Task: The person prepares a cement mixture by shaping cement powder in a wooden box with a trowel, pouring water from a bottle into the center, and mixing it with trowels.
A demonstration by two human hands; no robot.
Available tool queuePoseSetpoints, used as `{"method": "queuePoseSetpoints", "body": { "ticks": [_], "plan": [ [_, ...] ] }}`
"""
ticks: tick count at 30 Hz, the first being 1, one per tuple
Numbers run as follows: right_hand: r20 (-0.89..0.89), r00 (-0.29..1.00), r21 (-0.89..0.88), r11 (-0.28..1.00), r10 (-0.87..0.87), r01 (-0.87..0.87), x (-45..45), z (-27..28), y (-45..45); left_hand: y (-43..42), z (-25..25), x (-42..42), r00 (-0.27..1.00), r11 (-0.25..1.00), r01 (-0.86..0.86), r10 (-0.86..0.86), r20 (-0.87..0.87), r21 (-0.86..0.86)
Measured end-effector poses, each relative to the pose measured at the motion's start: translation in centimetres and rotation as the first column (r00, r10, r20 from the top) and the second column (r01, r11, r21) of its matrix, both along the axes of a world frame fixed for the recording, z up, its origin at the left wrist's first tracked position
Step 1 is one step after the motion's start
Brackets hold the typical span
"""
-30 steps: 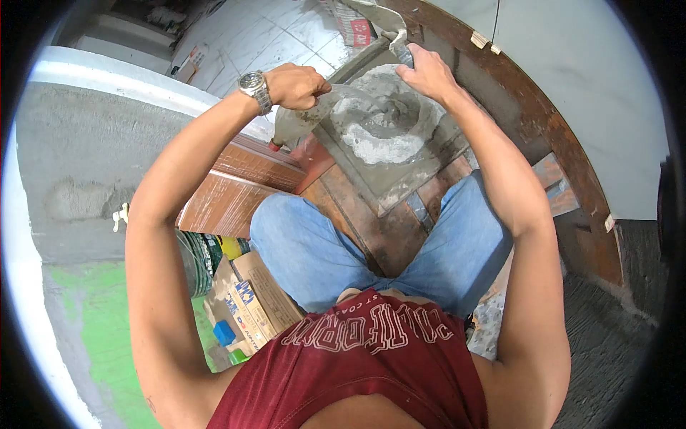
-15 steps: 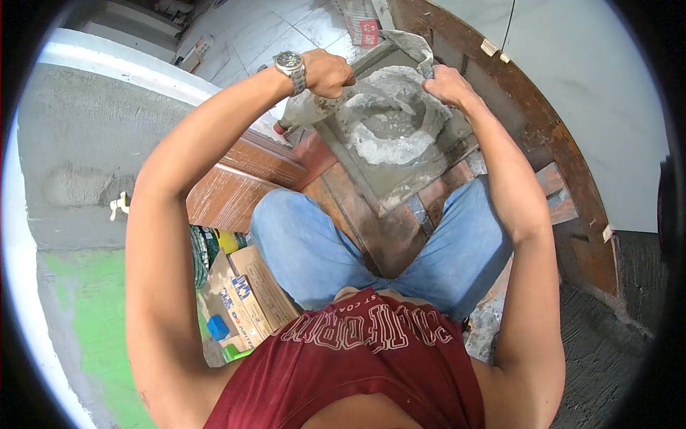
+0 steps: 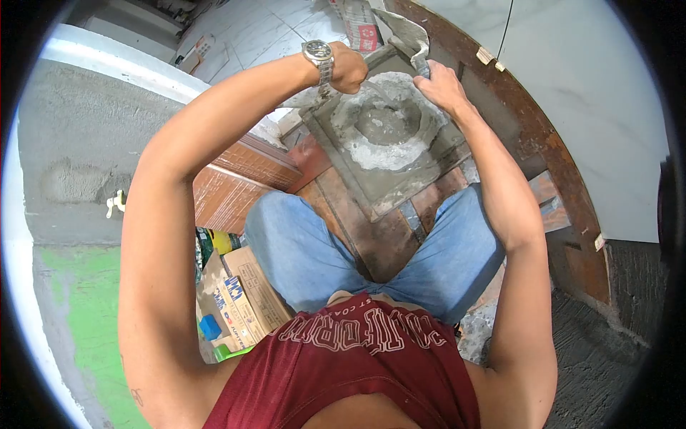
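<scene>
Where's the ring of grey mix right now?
In the head view, the grey mix lies upper centre, slightly right, on the square board, with the left hand at its upper left and the right hand at its upper right.

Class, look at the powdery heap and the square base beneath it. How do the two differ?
The heap is roughly round, while the base has straight edges. The heap has a wet-looking hollow in its middle; the base's visible surface looks flatter. The heap's ring is pale, nearly white in places, whereas the base is a darker grey. Both show grey, damp-looking areas.
</scene>
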State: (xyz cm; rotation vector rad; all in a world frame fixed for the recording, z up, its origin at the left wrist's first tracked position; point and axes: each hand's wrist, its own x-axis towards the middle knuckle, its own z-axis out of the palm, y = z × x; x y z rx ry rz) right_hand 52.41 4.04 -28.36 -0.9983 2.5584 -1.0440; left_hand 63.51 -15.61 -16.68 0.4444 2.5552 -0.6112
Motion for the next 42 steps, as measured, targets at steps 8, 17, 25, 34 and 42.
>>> {"method": "queuePoseSetpoints", "body": {
  "ticks": [8,17,25,34,42],
  "plan": [
    [0.067,0.996,-0.144,0.988,-0.052,0.061,0.0,1.1,0.5,3.1,0.2,-1.0,0.993,0.978,0.046,-0.023,0.115,-0.204],
    [0.037,0.996,0.005,0.997,0.076,-0.076,0.7,-2.5,0.6,-5.2,2.1,7.4,0.950,0.972,-0.037,0.106,-0.293,0.230],
    [0.192,0.956,0.282,0.921,0.221,-0.269,-0.6,-5.5,2.3,-8.1,12.1,31.2,0.361,0.772,-0.237,0.633,-0.685,0.589],
    [0.242,0.962,0.293,0.935,0.128,-0.198,0.1,-2.2,-0.6,-9.9,13.9,63.8,-0.292,0.372,-0.798,0.448,-0.845,0.473],
    [0.152,0.978,0.339,0.923,0.140,-0.185,-0.1,-2.9,-1.3,-26.4,-6.3,81.7,-0.243,-0.078,-0.924,0.877,-0.415,0.375]
  ]
}}
